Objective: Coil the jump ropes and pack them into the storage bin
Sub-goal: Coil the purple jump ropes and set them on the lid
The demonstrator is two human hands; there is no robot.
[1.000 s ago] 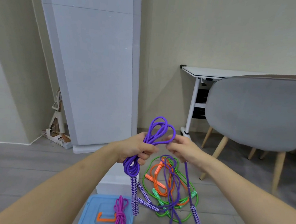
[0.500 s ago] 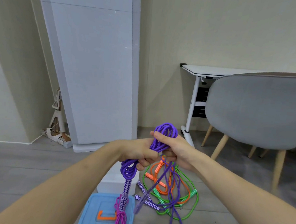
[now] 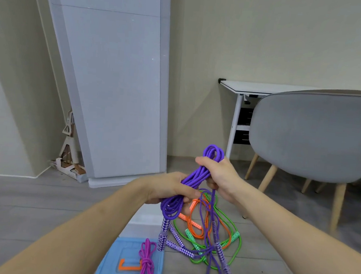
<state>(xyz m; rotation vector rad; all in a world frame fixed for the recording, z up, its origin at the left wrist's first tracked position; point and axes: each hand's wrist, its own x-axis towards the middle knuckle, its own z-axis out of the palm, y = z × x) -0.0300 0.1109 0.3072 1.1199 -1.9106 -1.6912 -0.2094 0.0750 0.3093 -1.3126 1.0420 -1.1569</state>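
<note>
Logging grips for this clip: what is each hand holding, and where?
Both grip the purple jump rope coil: left hand near its lower end, right hand near its top loop.

Two bare forearms, sleeveless in view; left hand (image 3: 167, 189) and right hand (image 3: 221, 178) without gloves, rings or watch.

looks like an office or small meeting room, not a home. cues: plain beige walls, grey wood-look floor (image 3: 21, 207), white folding desk (image 3: 253, 87) on a thin metal leg against the wall, grey shell chair (image 3: 314, 135) with wooden legs, tall grey panel (image 3: 114, 85) leaning by the corner, small stand on cardboard (image 3: 69, 150) beside it.
</note>
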